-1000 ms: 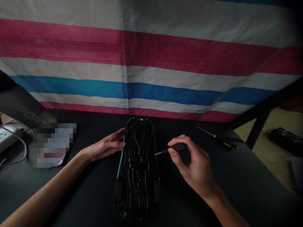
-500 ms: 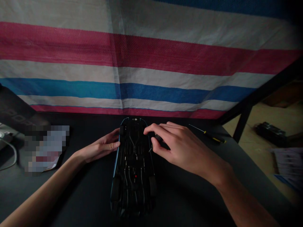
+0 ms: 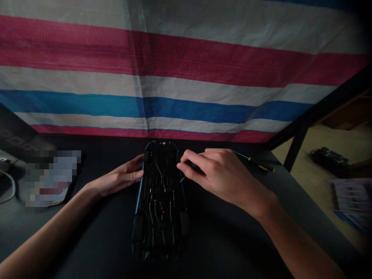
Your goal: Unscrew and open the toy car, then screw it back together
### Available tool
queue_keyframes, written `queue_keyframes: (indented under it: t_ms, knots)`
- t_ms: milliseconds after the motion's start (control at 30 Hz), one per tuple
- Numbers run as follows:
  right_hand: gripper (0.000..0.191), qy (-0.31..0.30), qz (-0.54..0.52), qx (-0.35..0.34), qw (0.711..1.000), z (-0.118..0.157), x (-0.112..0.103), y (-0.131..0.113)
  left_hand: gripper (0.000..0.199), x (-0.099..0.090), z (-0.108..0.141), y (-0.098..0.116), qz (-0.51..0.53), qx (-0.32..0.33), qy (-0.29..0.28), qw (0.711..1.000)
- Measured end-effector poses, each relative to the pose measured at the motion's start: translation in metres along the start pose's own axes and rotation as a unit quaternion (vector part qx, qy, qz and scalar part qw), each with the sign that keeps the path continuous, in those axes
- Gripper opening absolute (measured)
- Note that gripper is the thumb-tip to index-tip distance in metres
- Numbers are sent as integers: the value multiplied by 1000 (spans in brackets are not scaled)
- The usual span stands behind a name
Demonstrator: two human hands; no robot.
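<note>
A toy car (image 3: 163,190) lies upside down on the dark desktop, its black underside facing up and blue body edges showing at the sides. My left hand (image 3: 123,176) grips its left flank, the thumb against the edge and the other fingers partly hidden beside it. At the car's right side, near the upper right wheel, my right hand (image 3: 207,166) is closed with thumb and index finger pinched together. Something dark shows inside that hand, too dim to name. Behind the right hand lies a screwdriver (image 3: 260,166) with a black and yellow handle.
A blurred-out flat item, like a phone (image 3: 55,178), lies at left, near a white cable (image 3: 12,186) and a dark box-like object (image 3: 23,135). Striped sheeting (image 3: 186,58) hangs behind the desk (image 3: 95,236). Beyond the right edge, papers (image 3: 351,197) and a dark object (image 3: 328,161) are on the floor.
The right thumb and index finger have come together in a pinch beside the car. The whole view has shifted slightly; the left hand keeps its place on the car.
</note>
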State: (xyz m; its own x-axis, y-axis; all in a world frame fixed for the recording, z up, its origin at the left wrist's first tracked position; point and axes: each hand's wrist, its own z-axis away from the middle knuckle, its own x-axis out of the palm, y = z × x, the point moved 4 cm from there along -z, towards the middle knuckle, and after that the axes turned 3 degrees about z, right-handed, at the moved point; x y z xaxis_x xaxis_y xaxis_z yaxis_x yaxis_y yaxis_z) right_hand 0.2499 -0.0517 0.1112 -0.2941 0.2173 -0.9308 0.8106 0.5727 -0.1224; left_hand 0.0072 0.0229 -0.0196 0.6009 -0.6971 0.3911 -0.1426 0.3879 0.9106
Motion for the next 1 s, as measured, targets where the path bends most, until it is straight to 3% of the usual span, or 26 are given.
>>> queue_keyframes:
  t_ms: [67,167,333,533,1000]
  knots:
    - [14,5,-18,-14,1000,0,-1,1,63,-1,0,0,2,3,0,1000]
    - [22,10,-74,-47,996,-1,-2,1,63,0,0,0,3,8,-8,1000]
    - [22,5,-37,-14,999,-2,0,3,61,-1,0,-1,8,13,-10,1000]
    - [19,-2,-76,-45,996,-2,-1,1,62,-4,0,-2,9,10,-6,1000]
    - [19,-30,-78,-11,996,-2,2,2,64,4,1,1,-14,6,4,1000]
